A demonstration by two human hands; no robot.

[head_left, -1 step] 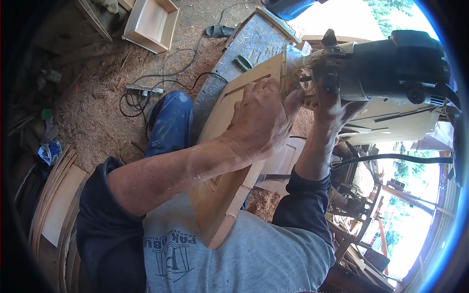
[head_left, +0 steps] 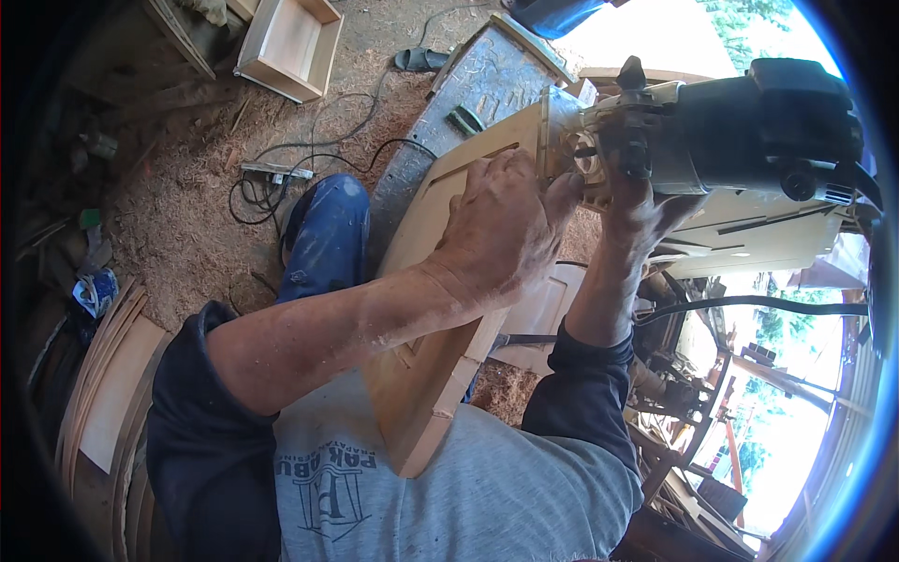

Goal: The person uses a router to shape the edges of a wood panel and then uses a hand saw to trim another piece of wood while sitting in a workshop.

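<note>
- Evidently the left hand (head_left: pixel 501 234) presses flat, fingers spread, steadying the wooden panel (head_left: pixel 440 375) propped against the torso.
- At two o'clock, the right hand (head_left: pixel 641 206) seemingly grips the router (head_left: pixel 749 131), guiding it along the panel's top edge.

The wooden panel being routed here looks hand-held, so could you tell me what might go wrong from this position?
1. The left hand presses the wooden panel right beside the router; a slip could bring its fingers to the cutter.
2. The panel seems braced against the body, with no clamp visible, so it may shift or kick.
3. A black cable passes near the right hand and could snag.
</note>
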